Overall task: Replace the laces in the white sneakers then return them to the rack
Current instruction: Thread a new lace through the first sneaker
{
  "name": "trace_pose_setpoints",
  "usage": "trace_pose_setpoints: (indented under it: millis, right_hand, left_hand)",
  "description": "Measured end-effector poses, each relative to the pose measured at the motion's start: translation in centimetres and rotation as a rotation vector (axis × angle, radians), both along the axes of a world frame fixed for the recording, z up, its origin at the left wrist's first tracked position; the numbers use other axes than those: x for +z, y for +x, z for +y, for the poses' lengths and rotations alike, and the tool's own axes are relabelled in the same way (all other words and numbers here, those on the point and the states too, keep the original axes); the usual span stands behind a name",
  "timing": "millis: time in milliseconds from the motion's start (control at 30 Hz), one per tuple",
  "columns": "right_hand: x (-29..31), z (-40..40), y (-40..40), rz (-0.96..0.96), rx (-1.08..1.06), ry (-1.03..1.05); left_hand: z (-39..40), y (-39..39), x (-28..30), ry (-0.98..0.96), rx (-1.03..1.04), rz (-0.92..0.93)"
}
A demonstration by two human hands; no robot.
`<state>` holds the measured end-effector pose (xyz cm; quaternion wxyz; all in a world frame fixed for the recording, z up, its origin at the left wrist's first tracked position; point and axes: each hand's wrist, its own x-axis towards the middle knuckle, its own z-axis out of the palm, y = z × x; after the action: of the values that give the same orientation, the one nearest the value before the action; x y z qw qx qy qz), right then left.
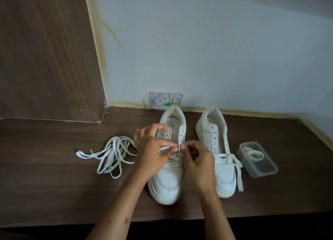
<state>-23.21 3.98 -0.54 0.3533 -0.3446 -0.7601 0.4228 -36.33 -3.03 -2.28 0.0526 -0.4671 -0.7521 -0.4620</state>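
Though insole (pixel 172 124) stamped, wording illegible.

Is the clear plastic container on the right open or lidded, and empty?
Open, not empty: the clear plastic container shows no lid, and a coiled white lace lies inside.

A dark wood-grain tabletop (pixel 45 194) lay beneath the hands. Beyond them, a small white wall plate (pixel 165 100) with thin yellow wires sat low on a pale blue wall (pixel 216 50). A brown wooden panel (pixel 45 59) stood up-left of them.
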Motion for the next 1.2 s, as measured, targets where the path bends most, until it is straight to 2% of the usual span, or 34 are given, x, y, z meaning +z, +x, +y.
trace_pose_setpoints:
  millis: [100, 267, 333, 400, 500, 600, 733, 900, 967, 1033, 1200]
  right_hand:
    - [0.3, 0.4, 0.4, 0.003, -0.032, 0.033]
    - [1.7, 3.2, 3.4, 0.237, -0.662, 0.059]
    - [1.8, 3.6, 4.1, 0.175, -0.801, 0.16]
    - [1.6, 3.0, 3.7, -0.012, -0.72, 0.303]
    - [0.8, 2.0, 2.1, -0.264, -0.298, 0.45]
    - [0.2, 1.3, 0.9, -0.331, -0.08, 0.437]
    - [0.0, 1.6, 0.8, -0.258, -0.125, 0.438]
    - [1.0, 3.3, 3.2, -0.042, -0.675, 0.312]
    - [1.1, 3.6, 3.9, -0.023, -0.736, 0.307]
    - [1.3, 3.2, 3.8, -0.087, -0.641, 0.366]
    - [0.2, 1.4, 1.3, -0.295, -0.15, 0.474]
  left_hand:
    - [-0.8, -1.6, -0.2, 0.004, -0.085, 0.011]
    - [-2.2, -3.2, -0.3, -0.149, -0.014, 0.171]
    - [-2.3, -3.0, -0.2, -0.206, -0.043, 0.185]
    - [-2.1, -2.8, -0.1, -0.238, -0.063, 0.193]
    - [-1.9, -2.8, -0.2, -0.229, -0.045, 0.195]
    - [-1.9, -2.7, -0.1, -0.21, -0.041, 0.174]
    - [-2.0, -2.7, 0.0, -0.195, -0.034, 0.151]
    - [-2.0, -2.8, 0.1, -0.189, -0.052, 0.106]
    - [-2.1, -2.8, 0.1, -0.184, -0.066, 0.095]
    - [-2.0, -2.7, 0.1, -0.17, -0.071, 0.083]
    - [-1.8, -2.5, 0.0, -0.149, -0.033, 0.104]
